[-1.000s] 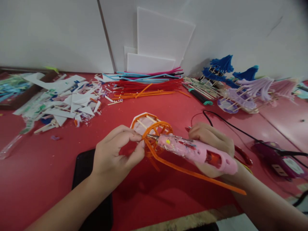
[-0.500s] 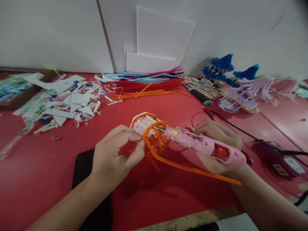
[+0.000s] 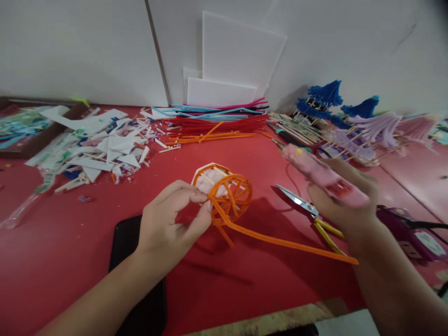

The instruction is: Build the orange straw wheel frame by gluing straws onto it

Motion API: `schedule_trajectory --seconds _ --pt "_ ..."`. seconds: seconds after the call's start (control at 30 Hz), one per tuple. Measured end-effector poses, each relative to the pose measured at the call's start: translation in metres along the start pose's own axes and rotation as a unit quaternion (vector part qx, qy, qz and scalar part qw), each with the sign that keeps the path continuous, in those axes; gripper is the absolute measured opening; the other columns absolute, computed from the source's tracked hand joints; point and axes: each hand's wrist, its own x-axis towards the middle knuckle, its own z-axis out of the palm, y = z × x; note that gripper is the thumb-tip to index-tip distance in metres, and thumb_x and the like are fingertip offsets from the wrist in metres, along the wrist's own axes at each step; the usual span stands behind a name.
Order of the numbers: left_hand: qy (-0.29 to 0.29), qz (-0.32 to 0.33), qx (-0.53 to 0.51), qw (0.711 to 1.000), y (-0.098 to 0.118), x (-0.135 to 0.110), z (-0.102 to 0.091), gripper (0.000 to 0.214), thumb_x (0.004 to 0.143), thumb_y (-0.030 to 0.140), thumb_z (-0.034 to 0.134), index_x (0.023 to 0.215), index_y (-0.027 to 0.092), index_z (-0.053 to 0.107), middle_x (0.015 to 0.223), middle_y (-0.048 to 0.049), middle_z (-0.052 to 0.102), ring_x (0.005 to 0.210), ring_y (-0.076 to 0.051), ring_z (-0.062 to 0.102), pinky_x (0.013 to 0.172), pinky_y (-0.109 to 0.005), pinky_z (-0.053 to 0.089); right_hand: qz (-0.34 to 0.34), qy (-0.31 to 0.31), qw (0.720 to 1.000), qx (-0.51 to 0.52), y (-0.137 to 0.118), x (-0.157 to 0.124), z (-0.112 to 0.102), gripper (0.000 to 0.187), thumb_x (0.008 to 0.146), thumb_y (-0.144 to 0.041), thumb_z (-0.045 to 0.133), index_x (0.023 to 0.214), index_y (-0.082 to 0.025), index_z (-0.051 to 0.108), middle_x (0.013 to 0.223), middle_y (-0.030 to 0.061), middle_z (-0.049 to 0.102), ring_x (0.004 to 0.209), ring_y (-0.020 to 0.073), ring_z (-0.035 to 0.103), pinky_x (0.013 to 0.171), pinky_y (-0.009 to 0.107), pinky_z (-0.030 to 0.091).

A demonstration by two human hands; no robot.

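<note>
My left hand (image 3: pixel 175 219) pinches the edge of a small round frame (image 3: pixel 233 198) made of orange pipe cleaners and thin wooden sticks, with a white base at its far side. From the pinched spot a long loose orange pipe cleaner (image 3: pixel 280 241) trails to the right, its end near my right wrist. My right hand (image 3: pixel 336 200) is wrapped round a pink hot glue gun (image 3: pixel 318 172), slightly blurred, its metal nozzle pointing up and left, apart from the frame. Scissors with yellow handles (image 3: pixel 310 210) lie on the red table below the glue gun.
Foam scraps (image 3: pixel 108 149) are heaped at the left. Bundled pipe cleaners (image 3: pixel 217 123) lie at the back beneath white boards (image 3: pixel 241 51). Blue (image 3: pixel 325 100) and lilac models (image 3: pixel 371 130) stand back right. A black phone (image 3: pixel 147 298) lies under my left forearm; a purple power strip (image 3: pixel 409 233) sits right.
My right hand has drawn the glue gun away from the frame, up and to the right, uncovering the scissors. My left hand keeps its pinch on the frame.
</note>
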Motion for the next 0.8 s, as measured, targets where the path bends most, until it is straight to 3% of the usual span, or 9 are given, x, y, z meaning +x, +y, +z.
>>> schedule_trajectory --seconds 0.13,0.23,0.33,0.43,0.53,0.57,0.63,0.7,0.8 --pt "-0.005 -0.001 -0.008 1.0 0.001 -0.001 0.0 0.005 0.077 0.018 0.058 0.072 0.02 0.059 0.073 0.0001 0.065 0.067 -0.012 0.063 0.062 -0.023 0.053 -0.039 -0.082 0.983 -0.163 0.035 -0.002 0.004 0.029 0.069 -0.018 0.067 0.096 -0.021 0.056 0.076 0.0091 0.064 0.061 0.0201 0.056 0.054 0.031 0.032" --pt "-0.009 0.005 -0.011 1.0 0.001 -0.001 -0.001 0.006 0.077 0.018 0.058 0.072 0.02 0.059 0.073 0.0 0.065 0.067 -0.012 0.063 0.061 -0.023 0.053 -0.022 -0.064 0.98 -0.187 0.054 -0.007 0.013 0.024 0.066 -0.011 0.064 0.088 -0.019 0.058 0.071 0.0096 0.063 0.059 0.0194 0.053 0.053 0.031 0.027" --pt "-0.006 0.015 -0.017 1.0 0.002 -0.001 -0.001 0.006 0.077 0.016 0.058 0.072 0.019 0.058 0.073 -0.0005 0.065 0.067 -0.012 0.063 0.061 -0.022 0.053 0.002 -0.044 0.978 -0.202 0.051 -0.003 0.015 0.02 0.065 -0.008 0.06 0.082 -0.018 0.06 0.067 0.0091 0.06 0.06 0.0202 0.052 0.053 0.031 0.025" --pt "-0.007 0.02 -0.025 0.999 0.002 -0.001 -0.001 0.006 0.077 0.016 0.058 0.072 0.02 0.059 0.073 -0.0008 0.065 0.067 -0.012 0.063 0.062 -0.023 0.053 0.014 -0.024 0.982 -0.188 0.012 0.013 0.003 0.02 0.071 -0.014 0.059 0.091 -0.017 0.06 0.079 0.012 0.063 0.072 0.0242 0.057 0.057 0.033 0.034" --pt "0.0 0.026 -0.025 0.999 0.001 -0.001 0.0 0.005 0.077 0.018 0.058 0.073 0.021 0.059 0.073 -0.0004 0.065 0.066 -0.013 0.063 0.061 -0.024 0.053 0.014 -0.04 0.996 -0.081 -0.056 0.025 -0.013 0.016 0.085 -0.02 0.05 0.1 -0.021 0.056 0.088 0.0063 0.065 0.074 0.0183 0.061 0.062 0.031 0.044" --pt "0.003 0.029 -0.023 0.999 0.001 -0.001 0.0 0.005 0.077 0.019 0.058 0.073 0.022 0.059 0.072 -0.0002 0.065 0.065 -0.013 0.063 0.06 -0.024 0.053 -0.003 -0.072 0.997 -0.029 -0.079 0.025 -0.017 0.01 0.086 -0.024 0.05 0.095 -0.021 0.055 0.085 0.0049 0.065 0.073 0.0174 0.061 0.061 0.03 0.046" --pt "0.006 0.037 -0.019 0.999 0.0 -0.002 -0.001 0.005 0.077 0.018 0.058 0.072 0.022 0.059 0.071 -0.0001 0.065 0.065 -0.013 0.063 0.059 -0.024 0.053 -0.084 -0.121 0.989 0.004 -0.117 0.023 -0.02 0.016 0.083 -0.032 0.056 0.093 -0.019 0.054 0.081 0.0059 0.065 0.07 0.0193 0.062 0.058 0.032 0.047" --pt "0.006 0.044 -0.015 0.999 0.0 -0.002 -0.001 0.006 0.077 0.018 0.057 0.072 0.022 0.058 0.071 -0.0001 0.065 0.065 -0.013 0.063 0.059 -0.024 0.052 -0.149 -0.15 0.977 -0.033 -0.14 0.02 -0.018 0.004 0.081 -0.021 0.057 0.084 -0.02 0.055 0.072 0.0046 0.064 0.06 0.0185 0.058 0.051 0.033 0.045" --pt "0.007 0.054 -0.015 0.998 0.0 -0.003 -0.001 0.007 0.077 0.018 0.058 0.072 0.022 0.058 0.071 0.0 0.064 0.065 -0.013 0.062 0.06 -0.024 0.052 -0.192 -0.155 0.965 -0.092 -0.15 0.02 -0.013 0.017 0.075 -0.005 0.051 0.075 -0.021 0.057 0.067 0.0041 0.063 0.056 0.018 0.055 0.047 0.033 0.043"
